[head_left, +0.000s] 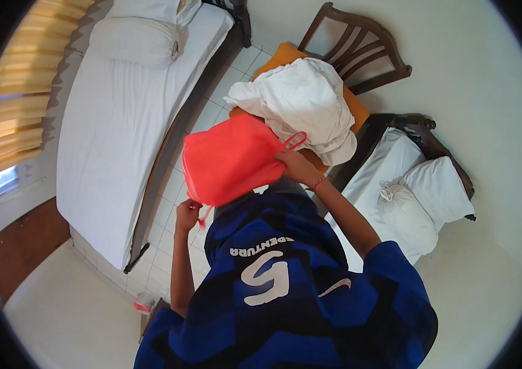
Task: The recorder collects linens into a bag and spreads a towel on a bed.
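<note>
A soft red bag (230, 161) with thin loop handles hangs open at centre frame, gripped at its right handle and lower left corner by two hands. A small white container with a pinkish-red band (143, 302) stands on the tiled floor (168, 215) at lower left.

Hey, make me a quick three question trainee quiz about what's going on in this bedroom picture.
1. What colour is the bag held by both hands?
2. True or false: the white laundry pile lies on the floor.
3. Which hand grips the bag near its loop handle: A left hand, B right hand?

Key: 1 red. 2 false, it sits on the orange-cushioned chair. 3 B.
</note>
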Demonstrator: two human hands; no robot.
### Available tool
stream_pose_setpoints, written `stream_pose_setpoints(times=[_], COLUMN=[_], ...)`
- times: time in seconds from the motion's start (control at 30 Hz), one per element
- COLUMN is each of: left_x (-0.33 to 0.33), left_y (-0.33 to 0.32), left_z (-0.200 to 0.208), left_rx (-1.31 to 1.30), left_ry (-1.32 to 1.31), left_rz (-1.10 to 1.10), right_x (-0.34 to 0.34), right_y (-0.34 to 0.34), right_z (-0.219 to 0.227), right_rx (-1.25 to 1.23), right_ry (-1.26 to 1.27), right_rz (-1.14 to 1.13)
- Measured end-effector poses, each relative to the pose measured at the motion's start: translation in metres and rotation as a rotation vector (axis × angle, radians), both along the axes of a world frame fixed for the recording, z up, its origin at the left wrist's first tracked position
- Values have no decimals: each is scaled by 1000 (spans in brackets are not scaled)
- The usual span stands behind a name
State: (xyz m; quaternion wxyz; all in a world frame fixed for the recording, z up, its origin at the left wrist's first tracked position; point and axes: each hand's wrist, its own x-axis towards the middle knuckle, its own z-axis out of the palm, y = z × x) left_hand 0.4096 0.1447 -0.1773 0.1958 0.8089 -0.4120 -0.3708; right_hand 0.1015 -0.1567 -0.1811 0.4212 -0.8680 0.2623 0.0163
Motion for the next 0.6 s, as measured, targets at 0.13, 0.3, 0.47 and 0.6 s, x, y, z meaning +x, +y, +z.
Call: stream_pose_setpoints(times=[0.13,0.3,0.47,0.6], left_x=[-2,-26,-27,-34], left_y=[-9,-80,-103,-128], left_z=[39,129,163,179], left_rx=[-23,-359,-255,-269], left_ry=[467,828,936,814], left_rz=[424,930,710,753], right_x=[2,-1,6,-6], right_y=[-9,-84,-181,-178], right_z=[10,1,-25,-82], right_rx=[263,423,-306,-15], right_ry=[-127,-269,154,658], right_rz=[-233,-266,-789,-594])
